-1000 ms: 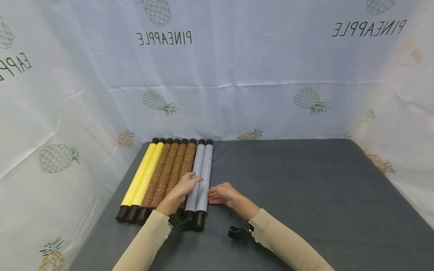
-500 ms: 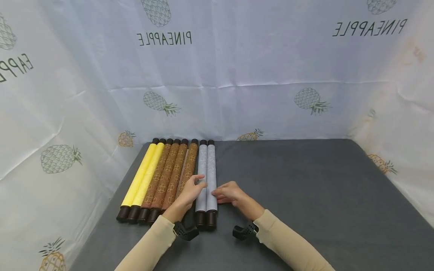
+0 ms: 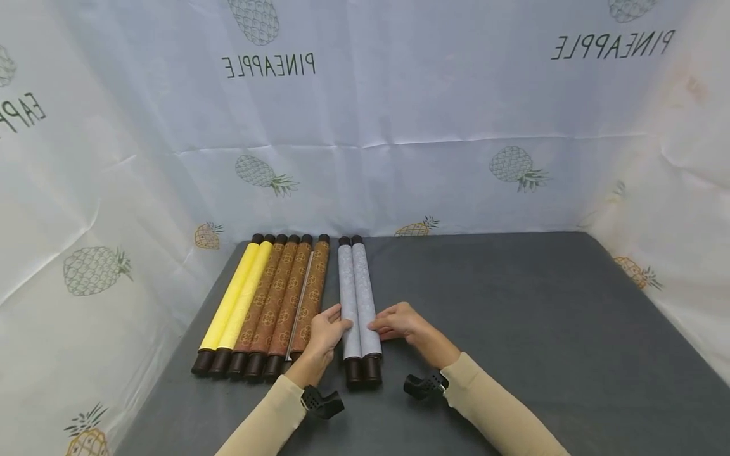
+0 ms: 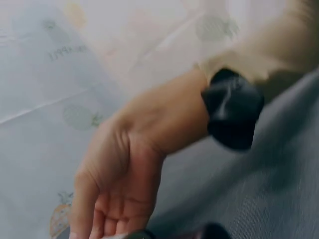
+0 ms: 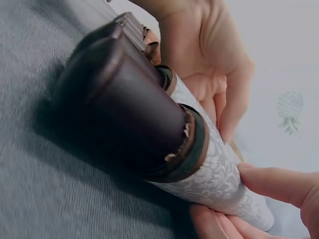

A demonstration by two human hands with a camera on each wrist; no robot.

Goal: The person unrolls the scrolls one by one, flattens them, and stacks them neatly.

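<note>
Two light-grey patterned scrolls with dark end knobs lie side by side on the dark cloth, a left grey scroll and a right grey scroll. My left hand grips the left one from its outer side, thumb on top. On the other side, my right hand holds the right one, its thumb above and fingers low along the side. In the right wrist view, the dark knob of the nearer scroll fills the middle, with both hands around the grey rolls. The left wrist view shows the left hand, but the scrolls are mostly cut off.
Left of the hands lie several brown scrolls with gold patterns, then two yellow scrolls at the far left. A narrow gap separates the rightmost brown scroll from its neighbour. White pineapple-print curtains enclose the dark table.
The two grey scrolls have moved right, away from the brown ones, tilting slightly at their near ends. The left hand followed, from over the scrolls to gripping their left side. The right hand shifted right and took hold.
</note>
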